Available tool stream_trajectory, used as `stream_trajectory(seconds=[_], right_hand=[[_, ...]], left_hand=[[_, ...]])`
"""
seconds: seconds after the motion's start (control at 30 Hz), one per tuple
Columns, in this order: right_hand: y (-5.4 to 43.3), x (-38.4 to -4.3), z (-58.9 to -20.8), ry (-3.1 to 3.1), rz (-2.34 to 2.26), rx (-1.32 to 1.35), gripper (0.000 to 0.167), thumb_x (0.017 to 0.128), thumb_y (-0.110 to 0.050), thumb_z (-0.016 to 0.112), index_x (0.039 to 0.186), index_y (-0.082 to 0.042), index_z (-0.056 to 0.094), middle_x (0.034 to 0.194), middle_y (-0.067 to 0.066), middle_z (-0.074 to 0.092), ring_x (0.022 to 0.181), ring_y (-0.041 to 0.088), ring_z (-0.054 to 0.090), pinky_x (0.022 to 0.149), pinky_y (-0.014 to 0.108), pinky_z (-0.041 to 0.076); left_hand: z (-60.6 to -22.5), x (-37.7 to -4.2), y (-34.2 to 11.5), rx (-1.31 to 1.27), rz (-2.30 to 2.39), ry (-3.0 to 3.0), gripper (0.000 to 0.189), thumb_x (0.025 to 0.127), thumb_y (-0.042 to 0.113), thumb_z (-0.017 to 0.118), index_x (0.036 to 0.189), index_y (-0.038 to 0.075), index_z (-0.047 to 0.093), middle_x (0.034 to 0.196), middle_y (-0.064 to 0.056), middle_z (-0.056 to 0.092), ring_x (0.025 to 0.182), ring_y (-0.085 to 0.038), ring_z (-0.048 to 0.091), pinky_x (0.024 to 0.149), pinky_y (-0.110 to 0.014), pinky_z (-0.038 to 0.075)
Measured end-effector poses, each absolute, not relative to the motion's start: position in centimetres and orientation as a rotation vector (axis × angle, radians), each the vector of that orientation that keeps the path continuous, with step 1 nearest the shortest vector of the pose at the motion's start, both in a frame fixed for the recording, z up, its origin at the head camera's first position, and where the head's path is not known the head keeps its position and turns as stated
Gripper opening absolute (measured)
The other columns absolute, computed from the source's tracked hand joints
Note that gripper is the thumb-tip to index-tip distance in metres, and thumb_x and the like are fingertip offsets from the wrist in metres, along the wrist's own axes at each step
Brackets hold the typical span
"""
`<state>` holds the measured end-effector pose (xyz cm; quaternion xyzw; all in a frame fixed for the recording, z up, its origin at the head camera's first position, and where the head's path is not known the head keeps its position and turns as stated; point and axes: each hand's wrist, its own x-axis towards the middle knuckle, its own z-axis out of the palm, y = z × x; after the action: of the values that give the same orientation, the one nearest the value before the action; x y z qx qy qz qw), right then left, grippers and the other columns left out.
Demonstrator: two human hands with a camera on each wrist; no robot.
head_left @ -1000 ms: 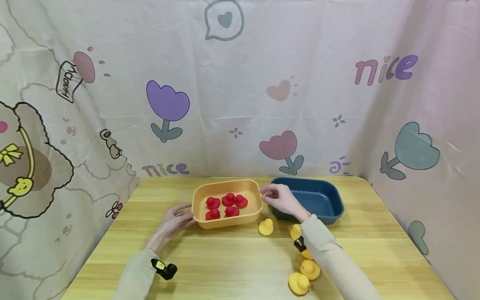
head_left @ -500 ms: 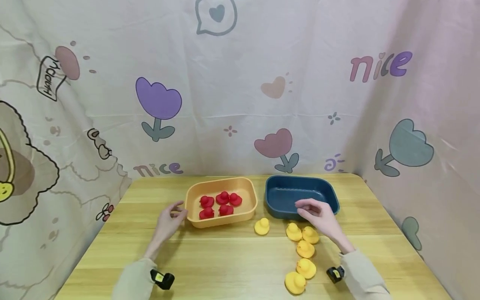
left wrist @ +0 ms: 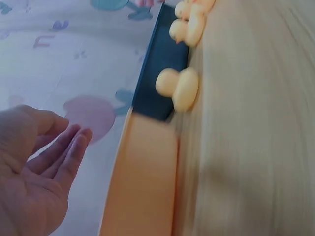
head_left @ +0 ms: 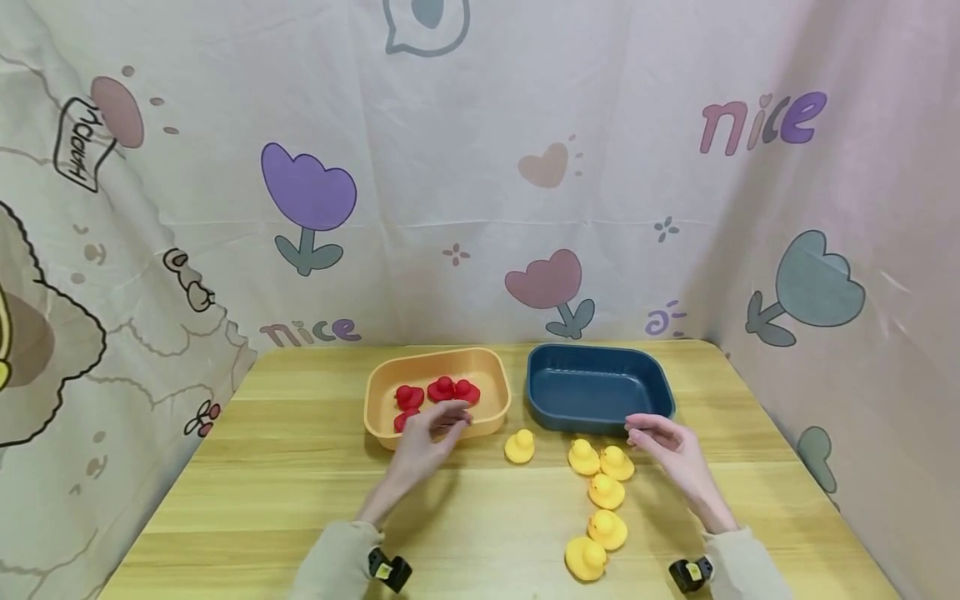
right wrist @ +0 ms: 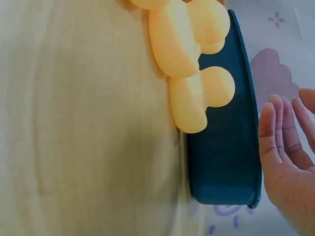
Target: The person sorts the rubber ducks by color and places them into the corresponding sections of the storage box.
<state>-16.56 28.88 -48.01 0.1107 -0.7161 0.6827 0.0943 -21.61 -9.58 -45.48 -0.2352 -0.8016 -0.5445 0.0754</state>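
Observation:
My left hand point(head_left: 422, 448) hovers over the near edge of the orange tray point(head_left: 491, 392), fingers relaxed and holding nothing. Red rubber ducks point(head_left: 409, 396) lie in that tray, partly hidden behind the hand. At the right, my right hand point(head_left: 673, 454) hangs loosely, its fingertips by the near right corner of the dark blue tray point(head_left: 536, 387), with nothing in its grasp. A single yellow rubber duck point(head_left: 520, 447) sits in front of the gap between the trays. Several more yellow ducks point(head_left: 607, 492) form a line running toward me, left of the right hand.
Both trays stand side by side on the wooden table point(head_left: 300, 475), near its back edge. A printed cloth point(head_left: 420, 283) hangs behind the table and along its sides. Each wrist wears a small black camera point(head_left: 389, 570).
My right hand has left the orange tray's right end and moved right, past the yellow ducks. My left hand has let go of the tray's left end and moved right, over its front.

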Motion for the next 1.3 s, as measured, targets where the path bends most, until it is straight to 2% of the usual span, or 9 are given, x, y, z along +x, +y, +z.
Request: stream_trajectory(seconds=[0.2, 0.33, 0.5, 0.6, 0.8, 1.0, 1.13, 1.3], right_hand=[[29.4, -16.3, -48.2, -2.149, 2.047, 0.225, 0.035, 0.098, -0.001, 0.061, 0.123, 0.022, 0.054, 0.099, -0.010, 0.076, 0.086, 0.006, 0.071, 0.079, 0.026, 0.064], [29.3, -16.2, -48.5, -2.175, 2.054, 0.168, 0.038, 0.098, -0.005, 0.062, 0.125, 0.021, 0.054, 0.099, -0.011, 0.075, 0.085, 0.006, 0.071, 0.077, 0.023, 0.063], [29.1, -16.3, -49.0, -2.187, 2.060, 0.151, 0.040, 0.099, -0.005, 0.062, 0.126, 0.022, 0.051, 0.098, -0.012, 0.075, 0.084, 0.007, 0.071, 0.076, 0.022, 0.063], [29.0, -16.4, -48.9, -2.196, 2.053, 0.151, 0.040, 0.099, -0.006, 0.062, 0.126, 0.022, 0.052, 0.098, -0.011, 0.075, 0.084, 0.008, 0.071, 0.076, 0.022, 0.063], [28.6, -16.4, -48.8, -2.216, 2.041, 0.157, 0.039, 0.099, -0.008, 0.062, 0.125, 0.020, 0.054, 0.097, -0.011, 0.074, 0.084, 0.008, 0.070, 0.076, 0.022, 0.063], [28.5, -16.2, -48.7, -2.193, 2.043, 0.188, 0.035, 0.099, -0.005, 0.061, 0.123, 0.020, 0.055, 0.098, -0.010, 0.075, 0.083, 0.007, 0.070, 0.075, 0.020, 0.062], [28.6, -16.2, -48.7, -2.205, 2.036, 0.169, 0.035, 0.099, -0.006, 0.061, 0.123, 0.019, 0.056, 0.098, -0.011, 0.075, 0.084, 0.007, 0.070, 0.076, 0.021, 0.062], [28.6, -16.3, -48.6, -2.238, 2.033, 0.154, 0.036, 0.100, -0.008, 0.061, 0.125, 0.018, 0.056, 0.099, -0.013, 0.075, 0.085, 0.005, 0.070, 0.077, 0.021, 0.063]], left_hand=[[-46.7, -22.8, -5.8, -0.890, -1.709, -2.573, 0.034, 0.097, 0.008, 0.065, 0.129, -0.004, 0.064, 0.121, -0.025, 0.071, 0.112, -0.035, 0.071, 0.099, -0.039, 0.060], [-47.6, -23.5, -4.8, -0.877, -1.659, -2.609, 0.034, 0.098, 0.005, 0.061, 0.131, -0.006, 0.062, 0.129, -0.026, 0.067, 0.120, -0.037, 0.067, 0.103, -0.045, 0.056], [-48.2, -24.4, -3.8, -0.840, -1.660, -2.534, 0.033, 0.097, -0.002, 0.059, 0.129, -0.008, 0.062, 0.126, -0.028, 0.067, 0.118, -0.040, 0.067, 0.102, -0.047, 0.056], [-48.1, -25.1, -2.5, -0.813, -1.663, -2.533, 0.033, 0.099, 0.004, 0.059, 0.130, -0.007, 0.061, 0.123, -0.027, 0.069, 0.113, -0.039, 0.070, 0.100, -0.048, 0.058], [-47.8, -26.7, 0.3, -0.560, -1.600, -2.599, 0.034, 0.100, 0.017, 0.060, 0.129, 0.001, 0.065, 0.109, -0.017, 0.076, 0.093, -0.029, 0.076, 0.087, -0.041, 0.064], [-47.3, -28.0, 2.1, -0.424, -1.590, -2.647, 0.039, 0.096, 0.012, 0.065, 0.132, -0.002, 0.061, 0.091, -0.018, 0.075, 0.069, -0.027, 0.076, 0.062, -0.026, 0.061], [-46.9, -28.5, 2.0, -0.432, -1.545, -2.687, 0.040, 0.094, 0.005, 0.064, 0.134, -0.002, 0.059, 0.083, -0.016, 0.076, 0.065, -0.027, 0.075, 0.052, -0.019, 0.053], [-46.8, -28.8, 1.0, -0.431, -1.545, -2.661, 0.038, 0.092, 0.000, 0.062, 0.130, -0.003, 0.063, 0.082, -0.017, 0.076, 0.066, -0.029, 0.076, 0.052, -0.018, 0.052]])
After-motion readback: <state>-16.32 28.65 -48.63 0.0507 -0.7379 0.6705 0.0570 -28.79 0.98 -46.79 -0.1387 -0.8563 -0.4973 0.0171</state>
